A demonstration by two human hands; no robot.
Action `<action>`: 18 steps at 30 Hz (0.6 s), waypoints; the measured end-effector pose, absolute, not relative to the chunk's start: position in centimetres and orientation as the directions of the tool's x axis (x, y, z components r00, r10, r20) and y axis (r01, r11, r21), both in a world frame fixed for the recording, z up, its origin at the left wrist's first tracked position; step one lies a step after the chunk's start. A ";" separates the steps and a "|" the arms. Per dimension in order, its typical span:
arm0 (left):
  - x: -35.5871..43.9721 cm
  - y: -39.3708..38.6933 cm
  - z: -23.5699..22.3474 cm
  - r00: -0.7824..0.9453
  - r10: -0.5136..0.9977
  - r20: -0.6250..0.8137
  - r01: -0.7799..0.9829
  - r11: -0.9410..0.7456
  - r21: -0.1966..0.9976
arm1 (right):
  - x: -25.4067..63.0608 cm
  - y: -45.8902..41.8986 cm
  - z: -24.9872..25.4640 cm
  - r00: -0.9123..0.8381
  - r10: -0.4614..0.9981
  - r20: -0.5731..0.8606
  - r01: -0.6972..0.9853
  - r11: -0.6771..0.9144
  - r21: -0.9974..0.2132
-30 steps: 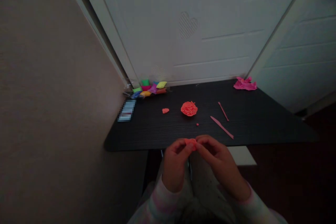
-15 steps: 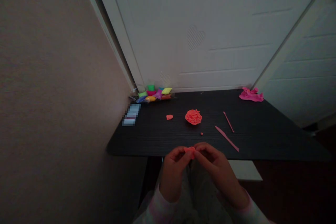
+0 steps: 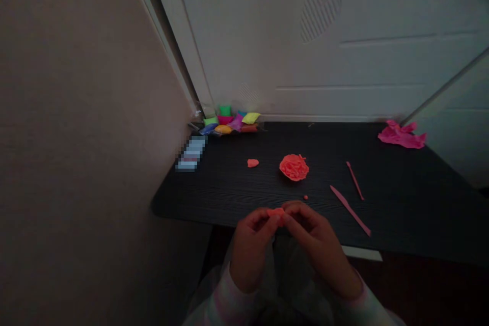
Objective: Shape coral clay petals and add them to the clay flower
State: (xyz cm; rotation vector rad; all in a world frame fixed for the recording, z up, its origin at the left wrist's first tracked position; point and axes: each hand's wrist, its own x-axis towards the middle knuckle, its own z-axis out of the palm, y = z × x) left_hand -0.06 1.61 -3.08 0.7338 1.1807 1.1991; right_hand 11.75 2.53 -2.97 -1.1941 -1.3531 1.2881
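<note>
My left hand (image 3: 250,244) and my right hand (image 3: 319,247) meet at the near edge of a dark table (image 3: 401,219). Between their fingertips they pinch a small piece of orange clay (image 3: 275,213). Just beyond it on the table lies a round, ruffled orange clay flower (image 3: 294,167), with a small orange lump (image 3: 252,163) to its left and a tiny orange crumb (image 3: 305,197) in front of it.
Two thin pink modelling sticks (image 3: 349,210) (image 3: 355,180) lie right of the flower. Several coloured clay packets (image 3: 231,122) sit at the back left corner. A crumpled pink wrapper (image 3: 401,135) lies at the back right. A blurred-out card (image 3: 190,153) rests by the left wall.
My hands stay together on the small orange piece. The view has swung a little, so the table items sit further right in the picture.
</note>
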 end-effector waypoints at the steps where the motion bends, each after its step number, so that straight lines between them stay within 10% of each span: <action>1: 0.1 1.7 -3.3 -0.044 0.956 -0.290 -0.341 0.259 0.904 | 11.9 2.6 -3.0 -0.131 0.991 -0.019 0.049 -0.012 -0.999; 18: -0.3 0.7 -1.8 -0.056 0.971 -0.233 -0.215 0.216 0.952 | 11.9 1.4 -1.6 -0.134 0.991 0.002 0.078 0.013 -0.997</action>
